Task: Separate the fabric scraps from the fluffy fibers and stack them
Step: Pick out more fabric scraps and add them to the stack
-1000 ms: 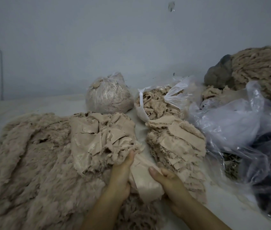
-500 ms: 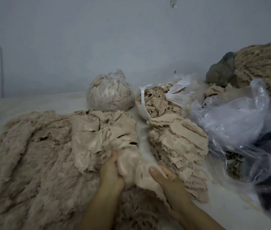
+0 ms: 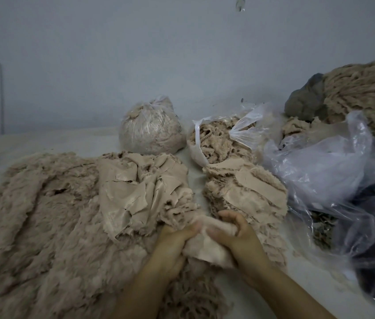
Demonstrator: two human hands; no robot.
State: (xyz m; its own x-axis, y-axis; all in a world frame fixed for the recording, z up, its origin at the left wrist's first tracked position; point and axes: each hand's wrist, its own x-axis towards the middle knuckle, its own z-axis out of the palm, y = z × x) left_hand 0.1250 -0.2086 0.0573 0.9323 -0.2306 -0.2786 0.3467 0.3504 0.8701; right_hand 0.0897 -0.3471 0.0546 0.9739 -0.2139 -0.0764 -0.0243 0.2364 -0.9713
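Head view: 2 bare hands grip 1 beige fabric scrap (image 3: 205,246) low in the middle, between the pile of fluffy fibers (image 3: 44,215) and the stack of scraps (image 3: 246,192)

Left hand (image 3: 172,242) is closed on the left edge of the scrap, right hand (image 3: 237,238) is closed on its right edge with the fingers curled over the top; the 2 thumbs are near each other. Loose scraps (image 3: 140,187) lie on the right part of the fiber pile. Stack of scraps stands just beside the right hand. Behind are 1 tied bag (image 3: 149,127) and 1 open bag (image 3: 218,139), both filled with fibers, and crumpled clear plastic (image 3: 320,166) at the right
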